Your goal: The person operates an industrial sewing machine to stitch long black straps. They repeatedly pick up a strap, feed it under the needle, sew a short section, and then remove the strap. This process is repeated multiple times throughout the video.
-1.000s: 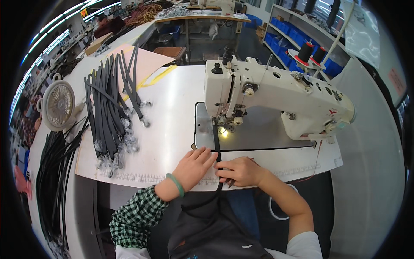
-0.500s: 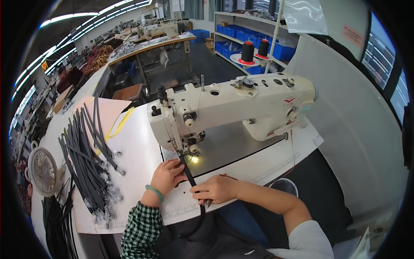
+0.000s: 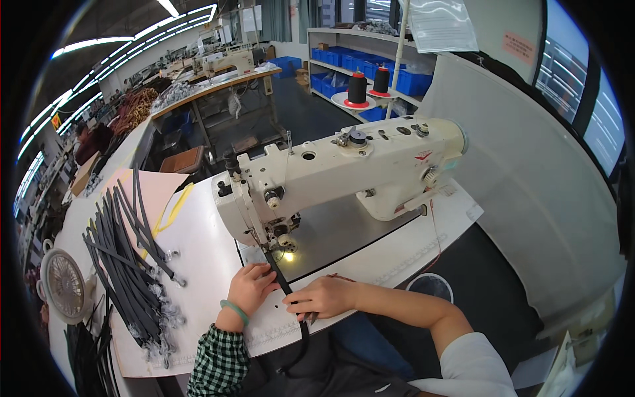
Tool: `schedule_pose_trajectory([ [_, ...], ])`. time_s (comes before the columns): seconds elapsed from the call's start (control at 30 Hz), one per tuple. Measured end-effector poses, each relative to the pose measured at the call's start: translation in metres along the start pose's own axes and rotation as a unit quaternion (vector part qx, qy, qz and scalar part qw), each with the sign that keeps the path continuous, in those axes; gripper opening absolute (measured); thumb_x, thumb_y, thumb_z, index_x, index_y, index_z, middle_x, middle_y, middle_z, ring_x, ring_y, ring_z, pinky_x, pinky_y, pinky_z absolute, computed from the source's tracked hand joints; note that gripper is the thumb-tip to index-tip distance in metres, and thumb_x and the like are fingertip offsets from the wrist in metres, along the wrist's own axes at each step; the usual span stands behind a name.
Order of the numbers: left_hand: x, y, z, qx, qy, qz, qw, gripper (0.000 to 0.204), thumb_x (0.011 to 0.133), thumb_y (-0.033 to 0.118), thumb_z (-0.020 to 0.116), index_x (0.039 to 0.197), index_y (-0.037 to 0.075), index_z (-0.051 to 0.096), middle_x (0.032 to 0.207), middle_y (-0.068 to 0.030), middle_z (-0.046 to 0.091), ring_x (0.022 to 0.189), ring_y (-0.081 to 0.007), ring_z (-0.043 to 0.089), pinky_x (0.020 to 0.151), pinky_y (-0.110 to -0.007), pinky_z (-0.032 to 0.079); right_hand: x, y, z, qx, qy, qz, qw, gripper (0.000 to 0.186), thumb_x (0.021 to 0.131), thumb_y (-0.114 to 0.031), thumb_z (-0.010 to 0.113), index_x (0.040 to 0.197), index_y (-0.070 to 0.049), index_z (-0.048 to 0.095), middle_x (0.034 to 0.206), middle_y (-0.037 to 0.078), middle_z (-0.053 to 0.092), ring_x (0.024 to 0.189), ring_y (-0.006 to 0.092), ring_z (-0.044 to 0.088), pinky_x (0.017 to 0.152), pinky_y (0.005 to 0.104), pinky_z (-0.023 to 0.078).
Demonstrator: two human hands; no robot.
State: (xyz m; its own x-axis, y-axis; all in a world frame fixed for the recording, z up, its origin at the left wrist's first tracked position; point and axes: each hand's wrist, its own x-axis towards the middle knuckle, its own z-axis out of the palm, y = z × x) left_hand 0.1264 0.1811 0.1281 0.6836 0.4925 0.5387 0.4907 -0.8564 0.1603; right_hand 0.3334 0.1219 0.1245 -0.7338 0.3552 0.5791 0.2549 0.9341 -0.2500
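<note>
A narrow black strap (image 3: 280,275) runs from beneath the needle area of a white sewing machine (image 3: 331,173) toward me, and its loose end curves down over my lap. Close to the presser foot, my left hand (image 3: 251,291) pinches the strap's left edge, thumb and fingers drawn together. Further down the strap, my right hand (image 3: 324,296) closes over it from the right. Slim dark tips of something poke out below the right fingers, and a reddish-brown bit shows above the knuckles; I cannot make out what it is. The machine's small lamp lights the plate beside the foot.
A pile of black straps (image 3: 126,264) with clear plastic at their ends lies left on the white table (image 3: 205,291). A round lidded basket-like object (image 3: 66,284) stands at the far left. Black thread cones (image 3: 357,90) stand behind the machine; blue bins (image 3: 413,83) fill a shelf.
The whole view has shifted slightly, so the machine sits a little further left and lower. Both hands keep nearly the same places on the strap.
</note>
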Motion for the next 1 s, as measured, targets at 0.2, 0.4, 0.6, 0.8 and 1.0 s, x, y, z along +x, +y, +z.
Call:
schedule_pose_trajectory([
  [0.2,0.003,0.002,0.001,-0.006,0.009,-0.001,1.0,0.026,0.061,0.017,0.071,0.082,0.003,0.065,0.088,-0.0076,0.061,0.087,-0.0238,0.057,0.072,-0.033,0.049,0.003,-0.001,-0.033,-0.128,0.185,0.07,0.972,0.026,0.066,-0.007,0.066,0.091,-0.01,0.061,0.088,0.003,0.058,0.061,0.0165,0.059,0.05,0.0297,0.048],
  [0.4,-0.005,-0.002,0.001,-0.01,0.018,-0.016,1.0,0.021,0.06,0.015,0.071,0.079,0.006,0.066,0.087,-0.0061,0.06,0.086,-0.0211,0.057,0.069,-0.031,0.05,0.046,0.032,-0.204,-0.35,0.306,0.268,0.844,0.031,0.069,0.006,0.054,0.094,-0.009,0.062,0.076,0.005,0.058,0.069,0.0207,0.056,0.064,0.0304,0.045],
  [0.6,-0.001,-0.002,0.003,-0.015,0.014,-0.005,1.0,0.021,0.061,0.016,0.071,0.078,0.006,0.066,0.086,-0.0054,0.06,0.085,-0.0212,0.057,0.068,-0.031,0.05,0.054,0.089,-0.265,-0.185,0.017,0.331,0.925,0.024,0.076,0.002,0.053,0.097,-0.008,0.063,0.095,0.008,0.063,0.086,0.0218,0.057,0.076,0.0319,0.044],
  [0.8,-0.001,-0.002,0.001,-0.011,0.013,-0.006,1.0,0.022,0.061,0.017,0.071,0.078,0.005,0.066,0.087,-0.0055,0.06,0.085,-0.0214,0.057,0.068,-0.031,0.05,0.072,0.098,-0.264,-0.169,-0.076,0.326,0.927,0.017,0.076,0.001,0.053,0.088,-0.004,0.064,0.083,0.011,0.063,0.079,0.0221,0.06,0.067,0.032,0.045],
  [1.0,-0.003,-0.002,0.003,-0.004,0.013,-0.004,1.0,0.026,0.06,0.019,0.071,0.081,0.005,0.066,0.09,-0.0064,0.06,0.086,-0.0215,0.057,0.07,-0.031,0.049,0.069,0.094,-0.27,-0.173,-0.09,0.354,0.915,0.015,0.077,-0.003,0.055,0.089,-0.005,0.065,0.077,0.008,0.064,0.069,0.0196,0.058,0.063,0.0304,0.043],
])
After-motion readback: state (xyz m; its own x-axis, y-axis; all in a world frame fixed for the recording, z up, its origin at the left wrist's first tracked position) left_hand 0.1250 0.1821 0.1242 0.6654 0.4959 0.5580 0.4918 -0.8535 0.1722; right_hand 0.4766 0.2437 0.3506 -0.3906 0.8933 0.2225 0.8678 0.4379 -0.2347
